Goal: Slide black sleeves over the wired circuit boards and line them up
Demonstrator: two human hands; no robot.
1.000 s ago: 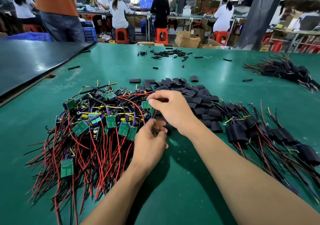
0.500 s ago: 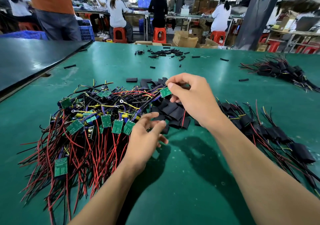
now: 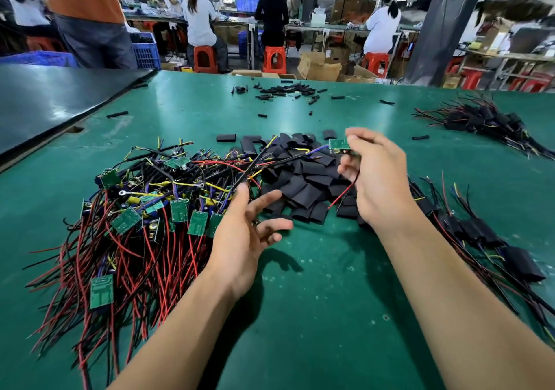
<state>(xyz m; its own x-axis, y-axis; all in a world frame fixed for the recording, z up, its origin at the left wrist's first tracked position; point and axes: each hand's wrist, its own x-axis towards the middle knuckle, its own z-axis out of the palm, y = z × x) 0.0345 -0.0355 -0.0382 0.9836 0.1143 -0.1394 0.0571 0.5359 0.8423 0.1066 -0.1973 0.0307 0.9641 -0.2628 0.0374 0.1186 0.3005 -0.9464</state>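
Two hands: left hand [image 3: 240, 239], right hand [image 3: 378, 179]. One held board [image 3: 337, 144]. One heap wired boards [image 3: 144, 209], left. One sleeve heap [image 3: 303, 185], middle. Two sleeved bundles, right: near bundle [image 3: 480, 233], far bundle [image 3: 480, 120].

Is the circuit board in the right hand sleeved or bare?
Bare. The circuit board pinched by the right hand shows its green face uncovered; the black sleeves lie loose in the pile beneath.

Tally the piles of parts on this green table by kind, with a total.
Bare wired boards: 1 pile
Loose black sleeves: 2, near pile, far pile
Sleeved boards: 2, near-right pile, far-right pile
Total: 5 piles
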